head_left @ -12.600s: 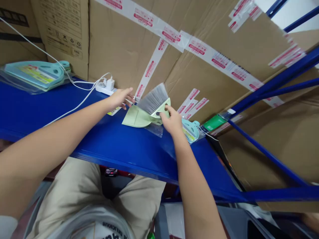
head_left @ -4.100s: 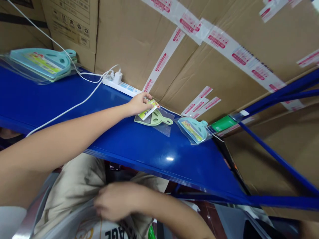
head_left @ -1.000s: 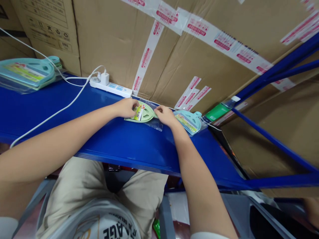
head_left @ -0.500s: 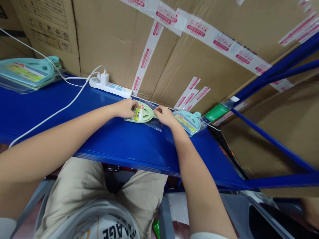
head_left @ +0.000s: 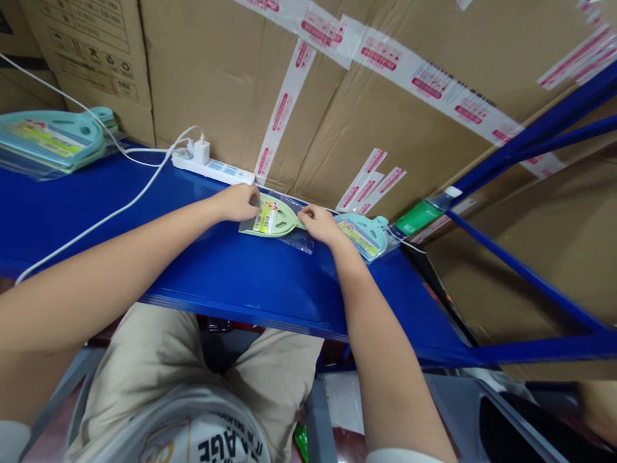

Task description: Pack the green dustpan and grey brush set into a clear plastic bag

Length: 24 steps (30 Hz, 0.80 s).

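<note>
A light green plastic dustpan (head_left: 284, 220) with a yellow-and-white label (head_left: 265, 217) lies on the blue table, on or inside a clear plastic bag (head_left: 303, 241). Its handle points right, where my right hand (head_left: 319, 223) pinches the end. My left hand (head_left: 241, 202) is at the wide left edge, beside the label, fingers curled and closed; whether they grip the bag or the pan's rim is hidden. Just right of my right hand lies a light blue dustpan (head_left: 375, 230) in a clear bag, partly covered by the hand.
More bagged dustpans (head_left: 72, 138) are stacked at the far left. A white power strip (head_left: 216, 168) with a plug and white cable (head_left: 139, 199) runs along the back. A green-labelled bottle (head_left: 419, 217) leans near the blue frame (head_left: 525, 273). Taped cardboard boxes (head_left: 207, 71) stand behind.
My left hand has slid slightly up and left, off the label, so more of the label shows. My right hand and the green dustpan stay almost in place.
</note>
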Motion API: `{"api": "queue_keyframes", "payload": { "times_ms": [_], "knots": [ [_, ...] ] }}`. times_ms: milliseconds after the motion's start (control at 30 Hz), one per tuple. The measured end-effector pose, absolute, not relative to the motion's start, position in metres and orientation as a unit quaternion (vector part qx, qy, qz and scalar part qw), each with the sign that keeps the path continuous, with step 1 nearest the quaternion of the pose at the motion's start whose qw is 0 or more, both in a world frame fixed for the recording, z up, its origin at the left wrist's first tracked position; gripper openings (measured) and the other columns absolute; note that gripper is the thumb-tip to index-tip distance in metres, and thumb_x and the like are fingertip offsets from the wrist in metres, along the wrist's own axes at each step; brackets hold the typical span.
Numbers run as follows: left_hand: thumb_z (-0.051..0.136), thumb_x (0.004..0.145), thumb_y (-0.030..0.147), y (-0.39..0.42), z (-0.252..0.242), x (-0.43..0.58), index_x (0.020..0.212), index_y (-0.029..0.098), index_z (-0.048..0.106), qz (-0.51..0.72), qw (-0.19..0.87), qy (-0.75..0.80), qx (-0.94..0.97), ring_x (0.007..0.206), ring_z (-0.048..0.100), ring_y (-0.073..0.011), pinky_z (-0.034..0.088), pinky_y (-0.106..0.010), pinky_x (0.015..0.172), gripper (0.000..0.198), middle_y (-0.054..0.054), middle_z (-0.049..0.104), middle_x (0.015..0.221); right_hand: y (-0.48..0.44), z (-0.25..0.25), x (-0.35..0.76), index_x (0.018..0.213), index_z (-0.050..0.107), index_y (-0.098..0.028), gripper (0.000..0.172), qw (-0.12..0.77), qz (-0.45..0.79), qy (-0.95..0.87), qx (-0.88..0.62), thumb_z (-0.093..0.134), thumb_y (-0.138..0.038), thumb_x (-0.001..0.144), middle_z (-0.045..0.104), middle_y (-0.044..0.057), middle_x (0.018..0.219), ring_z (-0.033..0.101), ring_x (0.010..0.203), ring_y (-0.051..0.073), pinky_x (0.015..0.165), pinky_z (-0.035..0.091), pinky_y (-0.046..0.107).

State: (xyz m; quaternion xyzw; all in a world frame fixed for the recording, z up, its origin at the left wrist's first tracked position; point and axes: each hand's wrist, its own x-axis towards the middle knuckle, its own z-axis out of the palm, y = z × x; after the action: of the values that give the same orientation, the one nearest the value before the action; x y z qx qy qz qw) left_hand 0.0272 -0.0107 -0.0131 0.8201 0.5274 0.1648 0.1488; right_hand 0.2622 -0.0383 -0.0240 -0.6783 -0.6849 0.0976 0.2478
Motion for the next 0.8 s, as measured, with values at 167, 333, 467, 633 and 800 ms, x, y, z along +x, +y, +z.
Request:
{"api": "queue_keyframes", "payload": {
  "times_ms": [167, 333, 467, 633, 800],
  "knots": [
    [0.060, 0.083, 0.029, -0.003, -0.016, 0.019, 0.137, 0.020, 0.067, 0.139, 0.114, 0.604, 0.776, 0.120, 0.071, -0.0278, 0.053, -0.033, 0.101, 0.055, -0.012, 0.078, 0.126, -0.039, -0.024, 0.263, 0.102, 0.076, -0.017, 0.020, 0.196, 0.090, -0.684, -0.697, 0.059, -0.026, 0.098, 0.081, 0.010, 0.108, 0.072, 0.103, 0.023, 0.090, 0.051, 0.030],
    [0.056, 0.089, 0.030, -0.001, -0.015, 0.018, 0.142, 0.015, 0.065, 0.131, 0.112, 0.629, 0.758, 0.129, 0.068, -0.0306, 0.051, -0.034, 0.105, 0.056, -0.017, 0.076, 0.132, -0.039, -0.024, 0.259, 0.096, 0.078, -0.019, 0.028, 0.167, 0.074, -0.693, -0.697, 0.052, -0.025, 0.104, 0.080, 0.011, 0.115, 0.071, 0.111, 0.025, 0.089, 0.048, 0.028],
    [0.053, 0.093, 0.032, -0.002, -0.012, 0.019, 0.137, 0.013, 0.068, 0.142, 0.122, 0.637, 0.747, 0.131, 0.067, -0.0316, 0.051, -0.035, 0.106, 0.051, -0.019, 0.074, 0.136, -0.038, -0.022, 0.257, 0.076, 0.071, -0.020, 0.042, 0.146, 0.075, -0.686, -0.709, 0.045, -0.030, 0.107, 0.081, 0.010, 0.097, 0.073, 0.098, 0.025, 0.079, 0.046, 0.027],
    [0.053, 0.095, 0.033, 0.000, -0.012, 0.017, 0.130, 0.009, 0.072, 0.177, 0.147, 0.638, 0.734, 0.132, 0.066, -0.0350, 0.050, -0.037, 0.107, 0.047, -0.023, 0.074, 0.133, -0.041, -0.015, 0.251, 0.060, 0.056, -0.022, 0.048, 0.137, 0.088, -0.660, -0.733, 0.044, -0.030, 0.107, 0.075, 0.009, 0.081, 0.070, 0.087, 0.023, 0.074, 0.042, 0.027],
    [0.053, 0.097, 0.038, 0.001, -0.015, 0.019, 0.108, 0.012, 0.077, 0.287, 0.322, 0.616, 0.659, 0.102, 0.077, -0.0327, 0.059, -0.036, 0.088, 0.037, -0.019, 0.081, 0.099, -0.047, -0.006, 0.250, 0.052, 0.045, -0.024, 0.053, 0.183, 0.091, -0.641, -0.739, 0.044, -0.028, 0.105, 0.066, 0.006, 0.069, 0.064, 0.080, 0.022, 0.072, 0.040, 0.027]
  ]
}}
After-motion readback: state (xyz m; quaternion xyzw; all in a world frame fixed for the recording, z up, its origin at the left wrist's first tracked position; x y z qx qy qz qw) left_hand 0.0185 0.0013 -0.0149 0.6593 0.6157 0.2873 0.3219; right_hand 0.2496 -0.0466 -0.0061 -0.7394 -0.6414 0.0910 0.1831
